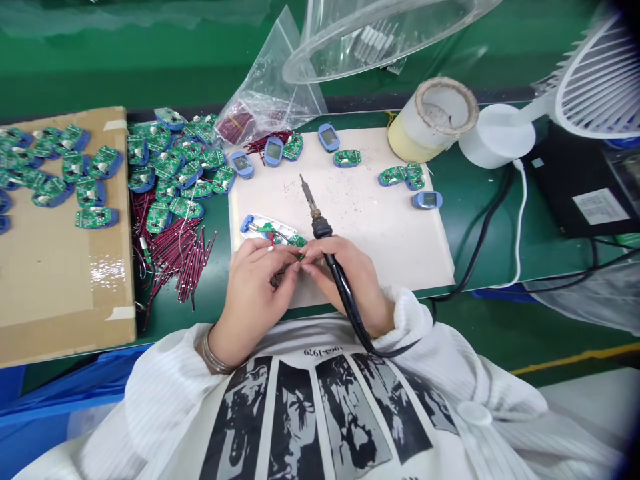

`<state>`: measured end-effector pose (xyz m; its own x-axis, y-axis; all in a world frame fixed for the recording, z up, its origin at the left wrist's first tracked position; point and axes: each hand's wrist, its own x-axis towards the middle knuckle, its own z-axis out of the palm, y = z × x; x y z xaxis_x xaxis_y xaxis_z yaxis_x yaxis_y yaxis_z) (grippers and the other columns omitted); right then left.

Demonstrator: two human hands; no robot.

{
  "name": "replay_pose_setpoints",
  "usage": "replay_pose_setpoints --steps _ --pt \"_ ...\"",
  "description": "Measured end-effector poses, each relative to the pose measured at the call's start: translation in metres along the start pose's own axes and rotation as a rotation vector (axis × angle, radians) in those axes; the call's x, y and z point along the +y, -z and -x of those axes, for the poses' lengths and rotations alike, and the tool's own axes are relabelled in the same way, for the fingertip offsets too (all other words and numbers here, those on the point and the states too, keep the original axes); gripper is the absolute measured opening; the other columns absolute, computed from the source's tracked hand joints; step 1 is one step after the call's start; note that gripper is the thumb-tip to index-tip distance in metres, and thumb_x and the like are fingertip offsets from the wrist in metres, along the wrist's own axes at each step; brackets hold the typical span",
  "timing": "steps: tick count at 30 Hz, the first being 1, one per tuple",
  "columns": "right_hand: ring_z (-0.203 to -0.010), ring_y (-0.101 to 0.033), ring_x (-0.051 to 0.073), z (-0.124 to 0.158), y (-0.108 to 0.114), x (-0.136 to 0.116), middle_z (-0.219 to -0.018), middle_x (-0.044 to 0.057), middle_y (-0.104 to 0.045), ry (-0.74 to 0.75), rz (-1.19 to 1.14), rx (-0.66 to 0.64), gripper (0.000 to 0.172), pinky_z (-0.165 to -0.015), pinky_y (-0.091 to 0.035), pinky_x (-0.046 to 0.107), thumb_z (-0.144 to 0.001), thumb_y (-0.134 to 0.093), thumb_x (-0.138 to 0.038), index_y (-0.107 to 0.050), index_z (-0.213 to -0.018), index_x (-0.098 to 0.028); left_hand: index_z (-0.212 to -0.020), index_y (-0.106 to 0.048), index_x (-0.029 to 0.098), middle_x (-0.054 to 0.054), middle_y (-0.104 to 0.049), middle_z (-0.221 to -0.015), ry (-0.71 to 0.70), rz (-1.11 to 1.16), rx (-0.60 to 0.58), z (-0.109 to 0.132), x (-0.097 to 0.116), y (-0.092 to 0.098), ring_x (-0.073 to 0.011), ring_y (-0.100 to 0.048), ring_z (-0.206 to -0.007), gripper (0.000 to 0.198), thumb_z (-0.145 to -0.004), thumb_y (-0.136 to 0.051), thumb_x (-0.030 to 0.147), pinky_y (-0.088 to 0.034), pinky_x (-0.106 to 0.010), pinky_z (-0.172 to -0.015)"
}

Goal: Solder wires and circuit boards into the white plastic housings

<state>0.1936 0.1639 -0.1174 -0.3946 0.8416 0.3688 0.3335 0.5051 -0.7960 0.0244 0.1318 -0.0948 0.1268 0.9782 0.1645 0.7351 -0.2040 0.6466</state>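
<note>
My left hand [256, 283] and my right hand [347, 277] meet fingertip to fingertip at the near edge of a beige work mat [370, 220]. Together they pinch a small green circuit board [296, 241] with thin wires. A black-handled soldering iron [320, 223] lies across my right hand, tip pointing away over the mat, cord running back over my wrist. A white and blue device shell [257, 225] with a board in it lies just beyond my left fingers.
A heap of green boards in blue shells [173, 163] and red wire pieces [177, 253] lie left of the mat. A cardboard sheet [55, 267] holds more boards. A tape roll [433, 117], white fan [595, 80], black box [580, 187] and cables sit right.
</note>
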Motion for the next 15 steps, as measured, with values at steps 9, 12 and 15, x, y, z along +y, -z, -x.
replay_pose_setpoints --steps 9,12,15 --pt "-0.094 -0.061 0.021 0.005 0.004 0.006 -0.098 0.003 -0.063 0.045 0.158 -0.029 0.021 -0.083 -0.052 0.033 -0.090 -0.058 -0.012 -0.055 -0.108 -0.024 -0.081 -0.067 0.021 0.002 -0.075 -0.104 0.052 -0.090 -0.018 0.000 0.005 -0.003 -0.0226 -0.062 -0.094 0.010 -0.085 -0.059 0.016 -0.043 -0.044 -0.092" --pt "-0.098 -0.059 0.024 0.004 0.005 0.010 -0.103 0.006 -0.061 0.021 0.199 -0.069 0.028 -0.086 -0.051 0.038 -0.089 -0.064 -0.018 -0.054 -0.115 -0.023 -0.081 -0.066 0.021 0.003 -0.075 -0.106 0.058 -0.110 -0.012 0.000 0.006 -0.003 -0.0229 -0.062 -0.095 0.010 -0.085 -0.059 0.016 -0.043 -0.045 -0.091" --pt "-0.097 -0.059 0.024 0.002 0.005 0.012 -0.105 0.006 -0.059 0.000 0.197 -0.115 0.029 -0.085 -0.051 0.036 -0.091 -0.060 -0.015 -0.052 -0.117 -0.023 -0.081 -0.067 0.022 0.004 -0.075 -0.104 0.051 -0.115 -0.015 -0.001 0.005 -0.003 -0.0225 -0.063 -0.094 0.010 -0.085 -0.059 0.017 -0.043 -0.045 -0.092"
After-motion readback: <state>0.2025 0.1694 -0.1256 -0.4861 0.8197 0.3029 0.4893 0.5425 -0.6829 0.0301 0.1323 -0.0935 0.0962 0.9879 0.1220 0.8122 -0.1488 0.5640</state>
